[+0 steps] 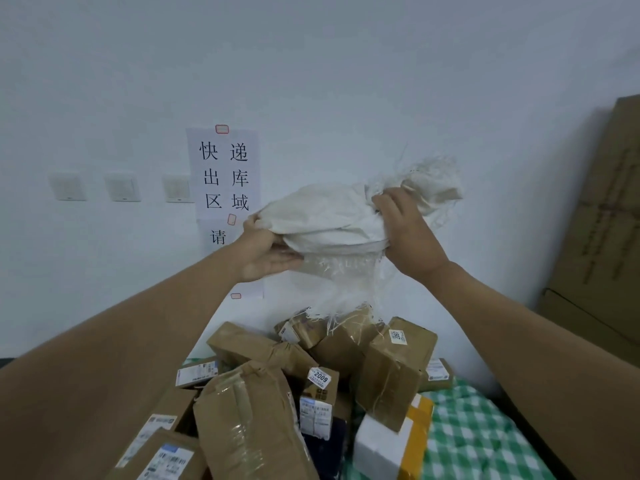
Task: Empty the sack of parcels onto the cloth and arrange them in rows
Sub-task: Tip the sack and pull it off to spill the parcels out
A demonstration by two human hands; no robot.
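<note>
A white woven sack (329, 216) hangs bunched up in the air in front of the wall, frayed threads trailing from its lower edge. My left hand (266, 251) grips its left side and my right hand (408, 233) grips its right side. Below it, a loose pile of brown cardboard parcels (391, 372) with shipping labels lies heaped on a green-and-white checked cloth (478, 434). One small parcel (318, 400) carries a tag reading 2009. A white foam box (377, 445) lies at the pile's right front. The parcels overlap at all angles.
A white wall stands close behind, with a paper sign (225, 174) and three wall switches (121, 187). Large flat cardboard sheets (602, 216) lean in the right corner. Dark floor borders the cloth on the right (540, 441).
</note>
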